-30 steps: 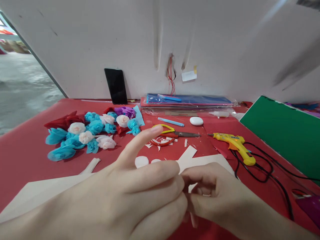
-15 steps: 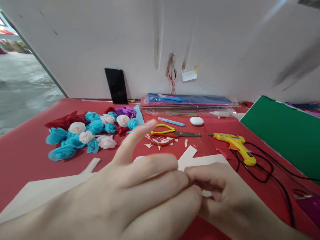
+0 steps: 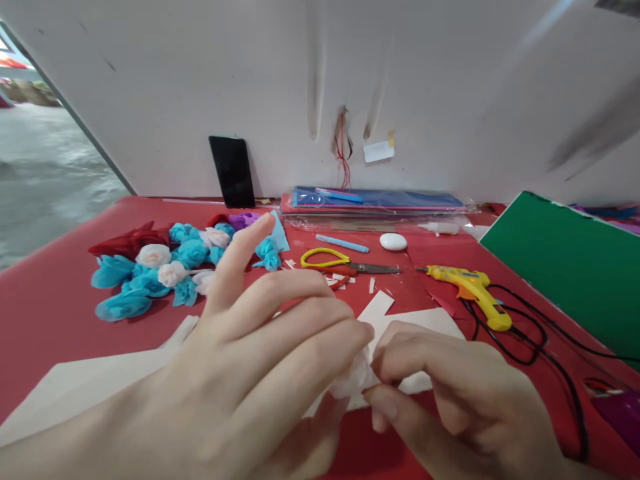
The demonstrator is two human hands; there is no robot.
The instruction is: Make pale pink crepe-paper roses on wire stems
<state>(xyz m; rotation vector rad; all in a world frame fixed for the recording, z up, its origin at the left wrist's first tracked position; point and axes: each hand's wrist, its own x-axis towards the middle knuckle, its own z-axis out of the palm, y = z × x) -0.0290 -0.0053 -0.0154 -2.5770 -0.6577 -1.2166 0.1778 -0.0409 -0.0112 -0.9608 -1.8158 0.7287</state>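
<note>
Between my hands is a small pale crepe-paper flower, partly hidden by fingers. My left hand curls around its far and left side, index finger raised and the others bent over it. With thumb and fingers my right hand pinches the flower's right edge. Under the hands lie white paper sheets and a cut strip. Just beyond them sit scissors with yellow and red handles, among white paper scraps.
Blue, white, red and purple paper flowers lie at left. A yellow glue gun with a black cord is at right, beside a green board. Behind are a white oval object, a blue pen and a phone leaning on the wall.
My left hand has shifted left and its wrist has turned, baring the pale flower between the hands. My right hand has moved slightly, its thumb now on the flower's edge.
</note>
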